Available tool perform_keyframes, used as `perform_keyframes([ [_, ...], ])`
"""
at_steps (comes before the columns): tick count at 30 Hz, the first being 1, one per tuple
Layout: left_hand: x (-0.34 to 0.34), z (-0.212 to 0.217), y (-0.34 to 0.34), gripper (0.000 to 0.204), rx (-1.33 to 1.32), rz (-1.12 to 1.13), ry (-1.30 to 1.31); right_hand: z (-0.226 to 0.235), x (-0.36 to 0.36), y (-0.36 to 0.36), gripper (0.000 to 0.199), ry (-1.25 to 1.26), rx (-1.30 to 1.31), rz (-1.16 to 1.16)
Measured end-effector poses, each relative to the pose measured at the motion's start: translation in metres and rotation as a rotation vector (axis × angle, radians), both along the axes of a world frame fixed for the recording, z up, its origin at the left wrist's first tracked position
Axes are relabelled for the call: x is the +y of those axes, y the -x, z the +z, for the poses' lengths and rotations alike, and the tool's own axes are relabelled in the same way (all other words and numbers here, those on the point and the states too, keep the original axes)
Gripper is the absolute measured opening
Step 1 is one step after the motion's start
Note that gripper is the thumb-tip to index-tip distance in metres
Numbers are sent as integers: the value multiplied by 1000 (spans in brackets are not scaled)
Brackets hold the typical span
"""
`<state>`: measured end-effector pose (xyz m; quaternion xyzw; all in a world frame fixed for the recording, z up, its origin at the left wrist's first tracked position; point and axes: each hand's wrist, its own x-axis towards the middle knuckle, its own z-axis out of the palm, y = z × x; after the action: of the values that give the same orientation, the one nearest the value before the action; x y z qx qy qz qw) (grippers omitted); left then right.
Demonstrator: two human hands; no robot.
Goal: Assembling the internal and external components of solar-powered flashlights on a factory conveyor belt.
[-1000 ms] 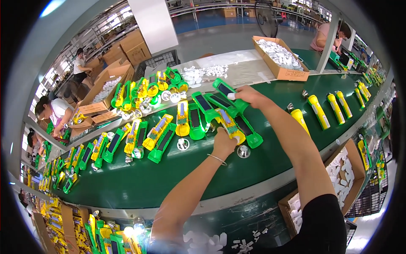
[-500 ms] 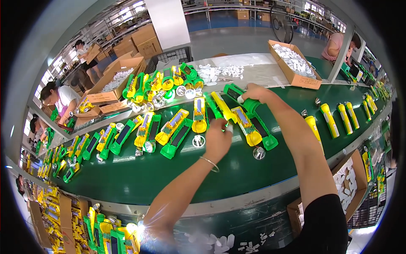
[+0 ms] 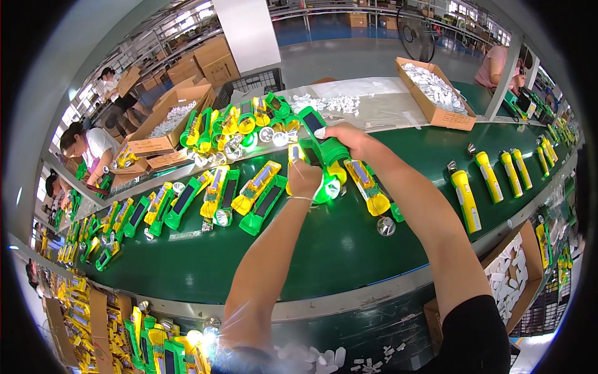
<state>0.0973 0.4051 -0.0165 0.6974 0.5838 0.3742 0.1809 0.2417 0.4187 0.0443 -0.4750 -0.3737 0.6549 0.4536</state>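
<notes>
**Holding a green torch over the belt, lamp end toward the left hand**

Gripping the green torch (image 3: 324, 146) around its body, the right hand (image 3: 349, 138) has its fingers wrapped shut on it, above the green belt (image 3: 336, 249). The torch's long axis runs from upper left, where its dark panel end points away from the person, down to lower right, where its lit lamp head (image 3: 328, 187) glows. The left hand (image 3: 304, 177) sits just beside that lamp head, on its left, fingers curled; whether they pinch a small part cannot be told. So the lamp end lies nearer the left hand, the handle end beyond the right.

Lying under and beside the hands are a yellow torch (image 3: 367, 187) and a loose silver reflector (image 3: 385, 225) on the belt. More green and yellow torches (image 3: 249, 193) lie in a row to the left.

An open brown cardboard box (image 3: 436, 93) of white pieces stands at the belt's far right edge. Another open box (image 3: 174, 115) with white pieces sits at far left, with plain brown cartons (image 3: 215, 59) stacked behind. A low box (image 3: 517, 268) of white parts rests at the near right edge. A sheet of clear plastic (image 3: 374, 100) with small white bits lies between the far boxes.
</notes>
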Motion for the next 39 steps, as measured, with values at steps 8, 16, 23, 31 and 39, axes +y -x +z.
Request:
perform_keyframes([
  [8, -15, 10, 37, 31, 89, -155, -305, 13, -31, -16, 36, -101, -145, -21],
  [16, -20, 18, 49, 38, 431, -322, -541, 10, -44, -14, 34, -58, -90, -60],
  [23, -50, 18, 30, 48, 310, -616, -501, -1, -61, -46, 31, -101, 69, -81],
  [31, -77, 28, 13, 56, -147, -635, -241, 9, -90, -36, 30, -82, 10, -89],
  [39, -105, 56, 41, 54, -1021, -567, 580, 13, -101, 57, 49, -189, 14, -102],
])
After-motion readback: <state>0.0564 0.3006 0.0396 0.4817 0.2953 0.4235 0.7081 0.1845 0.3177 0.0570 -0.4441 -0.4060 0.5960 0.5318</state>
